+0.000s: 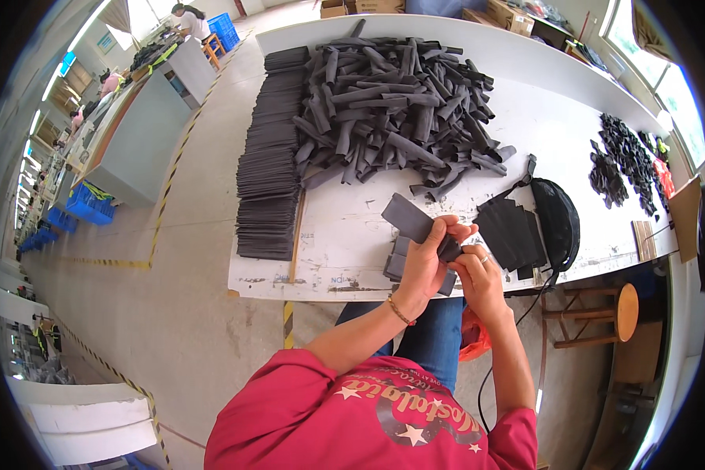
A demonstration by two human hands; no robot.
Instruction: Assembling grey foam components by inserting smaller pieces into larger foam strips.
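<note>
My left hand (pixel 424 268) is closed round a dark grey, flat fabric-like strip (pixel 403 216), whose free end sticks out up and to the left. Close beside it, my right hand (pixel 482 280) pinches the strip's near end, where it looks folded or curled; the fingers partly hide that end. Under my hands, a few flat dark pieces (pixel 396 262) lie at the table's front edge. To the right, more flat dark pieces (pixel 511 233) are fanned out next to a black curved pouch (pixel 556 223) with a strap.
A large heap of rolled dark strips (pixel 399 102) covers the back of the white table (pixel 337 235). Along its left edge runs a long row of stacked flat strips (pixel 272 157). Small black pieces (pixel 623 164) lie far right. A wooden stool (pixel 625 312) stands at right.
</note>
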